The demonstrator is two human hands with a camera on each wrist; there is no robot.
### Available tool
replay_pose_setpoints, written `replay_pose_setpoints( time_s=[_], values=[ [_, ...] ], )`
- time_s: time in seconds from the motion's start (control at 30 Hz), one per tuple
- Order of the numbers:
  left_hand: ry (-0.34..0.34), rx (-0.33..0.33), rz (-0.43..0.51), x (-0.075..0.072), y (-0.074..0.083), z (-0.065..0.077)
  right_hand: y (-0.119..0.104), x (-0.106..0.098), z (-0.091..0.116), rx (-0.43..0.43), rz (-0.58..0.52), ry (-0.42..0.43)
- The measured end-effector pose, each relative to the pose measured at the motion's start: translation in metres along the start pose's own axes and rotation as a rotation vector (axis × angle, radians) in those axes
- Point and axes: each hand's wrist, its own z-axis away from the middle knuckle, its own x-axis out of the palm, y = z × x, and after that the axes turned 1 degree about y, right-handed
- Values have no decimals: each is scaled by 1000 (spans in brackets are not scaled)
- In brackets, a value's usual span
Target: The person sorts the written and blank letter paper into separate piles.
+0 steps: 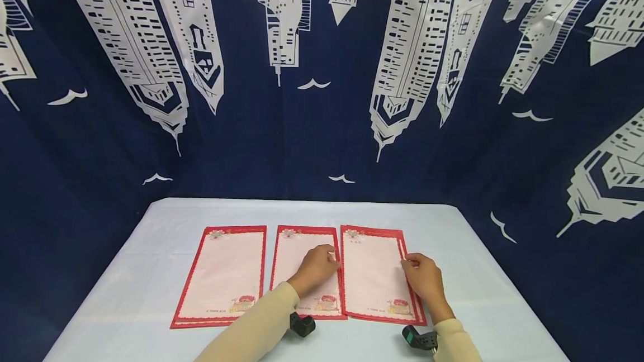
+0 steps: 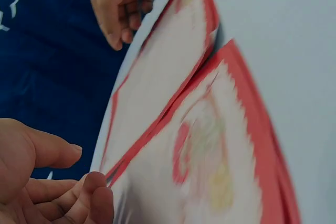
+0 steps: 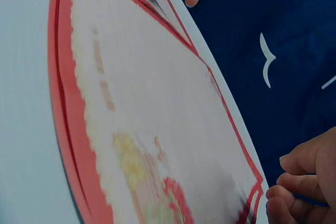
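Three groups of red-bordered sheets of paper lie in a row. My left hand (image 1: 318, 266) reaches over the middle sheet (image 1: 302, 253), its loosely bent fingers close to the left edge of the right-hand sheet (image 1: 374, 278). At that sheet's right edge is my right hand (image 1: 425, 281), fingertips right at the border. In the left wrist view, the left thumb (image 2: 63, 153) stands apart from the other fingers. The right thumb (image 3: 296, 160) also shows no paper beneath it. The right-hand top sheet sits slightly askew over another red-edged sheet.
A left-hand sheet (image 1: 228, 272) lies on the white table (image 1: 126, 289), with another red edge showing under it. Dark devices (image 1: 303, 324) sit at both wrists. Behind the table hangs a navy curtain (image 1: 282, 144) with white building prints.
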Motion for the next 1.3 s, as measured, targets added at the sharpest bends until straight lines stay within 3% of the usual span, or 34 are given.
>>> replay_pose_setpoints(
  time_s=[0.23, 0.57, 0.7, 0.93, 1.3],
  values=[
    [81, -42, -16, -36, -21, 11, -26, 22, 3, -93, -37, -20],
    [198, -124, -88, -77, -48, 34, -64, 63, 15, -158, -85, -181],
    [202, -164, -116, -89, -53, 42, -78, 78, 18, -193, -78, -217],
    [161, -229, -112, -93, -54, 50, -84, 91, 18, -191, -8, -260],
    [200, -239, -55, -94, -58, 49, -92, 94, 20, -199, -15, -278]
  ],
)
